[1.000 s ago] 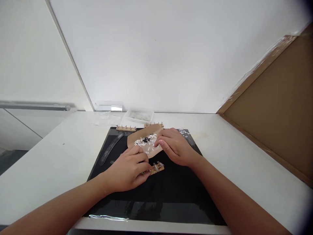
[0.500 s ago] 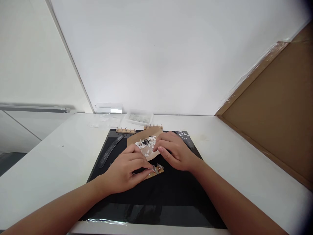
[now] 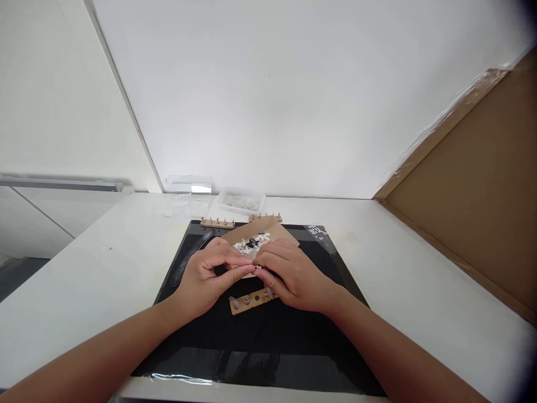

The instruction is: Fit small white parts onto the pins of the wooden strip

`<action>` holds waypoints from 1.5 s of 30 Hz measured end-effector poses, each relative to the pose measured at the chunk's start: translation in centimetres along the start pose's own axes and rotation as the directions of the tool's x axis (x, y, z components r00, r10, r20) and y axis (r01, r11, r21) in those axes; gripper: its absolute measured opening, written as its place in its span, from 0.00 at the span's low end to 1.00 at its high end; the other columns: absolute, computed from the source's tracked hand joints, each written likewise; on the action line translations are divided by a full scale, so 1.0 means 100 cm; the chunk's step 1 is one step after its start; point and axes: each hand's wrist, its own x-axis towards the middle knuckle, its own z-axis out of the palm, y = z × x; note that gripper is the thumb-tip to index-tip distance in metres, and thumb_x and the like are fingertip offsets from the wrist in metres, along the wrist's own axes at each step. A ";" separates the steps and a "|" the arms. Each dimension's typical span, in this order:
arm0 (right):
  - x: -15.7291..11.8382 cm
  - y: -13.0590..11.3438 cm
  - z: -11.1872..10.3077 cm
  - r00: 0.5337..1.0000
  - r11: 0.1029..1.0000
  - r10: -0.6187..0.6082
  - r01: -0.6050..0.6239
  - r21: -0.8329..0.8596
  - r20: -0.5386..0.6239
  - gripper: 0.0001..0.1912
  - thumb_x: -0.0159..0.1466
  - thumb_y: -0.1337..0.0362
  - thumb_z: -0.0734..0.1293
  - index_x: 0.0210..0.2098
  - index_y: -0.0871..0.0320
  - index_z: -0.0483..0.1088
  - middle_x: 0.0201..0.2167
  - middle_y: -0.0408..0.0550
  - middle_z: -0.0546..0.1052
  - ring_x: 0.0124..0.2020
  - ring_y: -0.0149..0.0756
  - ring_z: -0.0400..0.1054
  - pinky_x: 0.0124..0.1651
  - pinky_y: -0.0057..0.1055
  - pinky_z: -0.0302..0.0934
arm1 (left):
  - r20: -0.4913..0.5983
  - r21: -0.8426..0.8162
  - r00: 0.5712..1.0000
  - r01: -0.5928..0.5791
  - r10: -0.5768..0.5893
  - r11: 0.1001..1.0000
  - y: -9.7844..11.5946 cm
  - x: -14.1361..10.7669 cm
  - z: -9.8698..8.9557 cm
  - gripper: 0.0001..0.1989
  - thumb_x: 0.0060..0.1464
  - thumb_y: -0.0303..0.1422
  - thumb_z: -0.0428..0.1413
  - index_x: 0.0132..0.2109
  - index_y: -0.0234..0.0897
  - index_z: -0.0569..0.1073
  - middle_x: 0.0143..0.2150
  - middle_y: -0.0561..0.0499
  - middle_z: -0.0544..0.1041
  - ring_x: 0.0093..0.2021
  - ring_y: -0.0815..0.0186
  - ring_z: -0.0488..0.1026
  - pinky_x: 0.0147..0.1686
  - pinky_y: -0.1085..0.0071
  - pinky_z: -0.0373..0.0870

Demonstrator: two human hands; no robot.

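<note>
My left hand (image 3: 213, 274) and my right hand (image 3: 293, 274) meet fingertip to fingertip over the near edge of a brown paper sheet (image 3: 277, 228). Both are closed in a pinch around a tiny whitish piece (image 3: 257, 267), mostly hidden by the fingers. Just below them a small wooden strip (image 3: 251, 303) lies on the black mat (image 3: 251, 336). It carries small metal fittings and clear pieces, and my right fingers hide its right end. White scraps (image 3: 262, 238) and a black bit (image 3: 251, 243) are heaped on the paper behind my hands.
Two wooden strips with upright metal pegs, a left one (image 3: 217, 223) and a right one (image 3: 265, 218), lie at the mat's far edge. A clear tray (image 3: 241, 201) stands behind. A dark curved strip (image 3: 191, 258) lies left; white stickers (image 3: 316, 230) sit at the far right corner.
My left hand has lifted off the wooden strip, uncovering it. My right hand has come left and nearer from the paper, and the fingertips of both hands now meet.
</note>
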 end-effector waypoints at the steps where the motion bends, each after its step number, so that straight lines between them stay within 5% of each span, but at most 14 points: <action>1: 0.000 0.000 0.000 1.000 1.000 0.007 -0.007 0.008 -0.007 0.10 0.78 0.63 0.59 0.40 0.56 0.68 0.35 0.48 0.77 0.38 0.39 0.68 0.44 0.38 0.58 | 0.003 0.000 1.000 0.001 -0.001 1.000 0.000 0.000 0.000 0.02 0.60 0.35 0.68 0.40 0.45 0.86 0.34 0.49 0.84 0.37 0.61 0.75 0.41 0.59 0.74; 15: 0.003 -0.003 0.000 0.998 0.998 0.043 -0.041 0.050 -0.046 0.13 0.79 0.62 0.54 0.40 0.55 0.66 0.36 0.48 0.75 0.37 0.39 0.65 0.44 0.38 0.59 | 0.006 0.129 0.976 -0.216 0.217 0.968 0.006 0.000 -0.002 0.04 0.66 0.31 0.63 0.46 0.45 0.83 0.40 0.52 0.86 0.39 0.61 0.80 0.50 0.54 0.69; 23: 0.001 0.002 -0.004 0.988 0.980 0.150 -0.146 0.136 -0.025 0.17 0.79 0.61 0.53 0.34 0.54 0.64 0.30 0.45 0.71 0.32 0.37 0.62 0.40 0.36 0.56 | 0.023 0.123 0.985 -0.170 0.168 0.978 0.011 0.001 -0.006 0.06 0.69 0.31 0.58 0.46 0.43 0.81 0.39 0.51 0.85 0.41 0.61 0.77 0.51 0.56 0.69; 28: 0.001 -0.003 0.001 0.996 0.994 0.088 -0.088 0.060 -0.004 0.16 0.78 0.62 0.56 0.34 0.55 0.64 0.29 0.43 0.70 0.32 0.35 0.61 0.39 0.36 0.54 | 0.042 0.108 0.988 -0.151 0.147 0.983 0.005 -0.001 -0.004 0.10 0.64 0.35 0.64 0.52 0.43 0.80 0.39 0.48 0.83 0.38 0.61 0.74 0.43 0.59 0.71; 33: 0.002 -0.006 0.002 0.999 0.998 0.053 -0.053 0.025 0.013 0.16 0.79 0.62 0.56 0.34 0.56 0.64 0.29 0.43 0.70 0.31 0.35 0.61 0.39 0.35 0.53 | 0.066 0.104 0.976 -0.215 0.208 0.971 0.005 0.001 -0.003 0.06 0.63 0.29 0.65 0.46 0.41 0.82 0.34 0.51 0.81 0.32 0.66 0.74 0.47 0.58 0.70; 45: 0.002 -0.003 -0.001 1.000 0.999 0.000 0.001 -0.047 0.022 0.15 0.78 0.63 0.57 0.34 0.56 0.64 0.29 0.42 0.69 0.32 0.34 0.58 0.39 0.34 0.51 | 0.031 -0.016 0.982 -0.183 0.184 0.983 0.003 0.001 0.000 0.04 0.60 0.25 0.66 0.42 0.37 0.85 0.34 0.46 0.84 0.41 0.61 0.78 0.46 0.62 0.75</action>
